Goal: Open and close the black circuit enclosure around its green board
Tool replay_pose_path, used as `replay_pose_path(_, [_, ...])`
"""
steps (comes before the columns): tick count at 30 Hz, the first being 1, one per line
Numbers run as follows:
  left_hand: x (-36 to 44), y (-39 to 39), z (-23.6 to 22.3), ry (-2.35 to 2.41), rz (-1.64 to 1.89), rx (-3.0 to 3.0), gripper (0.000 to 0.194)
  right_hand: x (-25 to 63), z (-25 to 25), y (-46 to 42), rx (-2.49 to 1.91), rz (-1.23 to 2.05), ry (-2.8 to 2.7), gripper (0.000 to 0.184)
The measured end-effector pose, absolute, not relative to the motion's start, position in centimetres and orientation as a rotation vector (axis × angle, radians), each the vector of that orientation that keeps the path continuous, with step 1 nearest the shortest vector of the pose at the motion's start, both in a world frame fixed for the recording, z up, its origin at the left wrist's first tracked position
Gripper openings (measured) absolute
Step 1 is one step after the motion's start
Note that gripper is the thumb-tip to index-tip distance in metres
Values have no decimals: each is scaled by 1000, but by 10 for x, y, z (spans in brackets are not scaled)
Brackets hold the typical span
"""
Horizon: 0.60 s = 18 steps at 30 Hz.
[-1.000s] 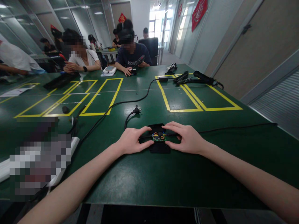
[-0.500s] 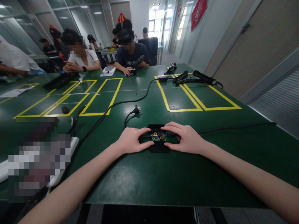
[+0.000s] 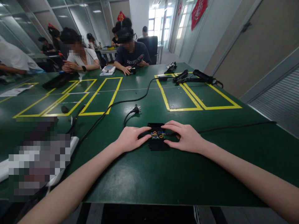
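An opened black plastic case (image 3: 159, 146) lies on the green table, holding a small green circuit board (image 3: 156, 136) with two copper-coloured rings. Black cables run out from the board's left and right sides. My left hand (image 3: 130, 138) grips the left side of the case, index finger above the board and thumb beside its left edge. On the opposite side, my right hand (image 3: 187, 138) has its fingers on the upper right part of the case and its thumb on the lower right. Whether the fingertips also press the board itself is hard to make out.
A black plug (image 3: 136, 109) on a short cable lies beyond my left hand. Yellow tape rectangles (image 3: 184, 109) mark the green table (image 3: 130, 180). Black clamp-like tools (image 3: 203, 77) lie far right. A white power strip (image 3: 74, 141) is at left. Co-workers (image 3: 132, 57) sit opposite.
My left thumb has shifted slightly up and left, baring more of the board and lower case. The right hand stays nearly in place.
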<state>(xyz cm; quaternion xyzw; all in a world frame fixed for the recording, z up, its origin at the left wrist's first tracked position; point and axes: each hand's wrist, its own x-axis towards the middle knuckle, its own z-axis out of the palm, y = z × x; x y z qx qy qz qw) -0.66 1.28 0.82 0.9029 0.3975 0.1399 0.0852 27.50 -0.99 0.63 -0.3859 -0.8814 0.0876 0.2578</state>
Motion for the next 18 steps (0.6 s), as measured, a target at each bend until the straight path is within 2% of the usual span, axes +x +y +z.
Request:
replay_pose_path(6, [-9, 16, 3, 1127, 470, 2713, 40, 276, 7, -8, -1056, 257, -2372, 39])
replay_pose_path(14, [-11, 18, 3, 1151, 532, 2705, 39, 282, 7, -1, -1178, 309, -2353, 13])
replay_pose_path(18, [-11, 17, 3, 1169, 553, 2701, 35, 284, 9, 1, -1282, 334, -2410, 16])
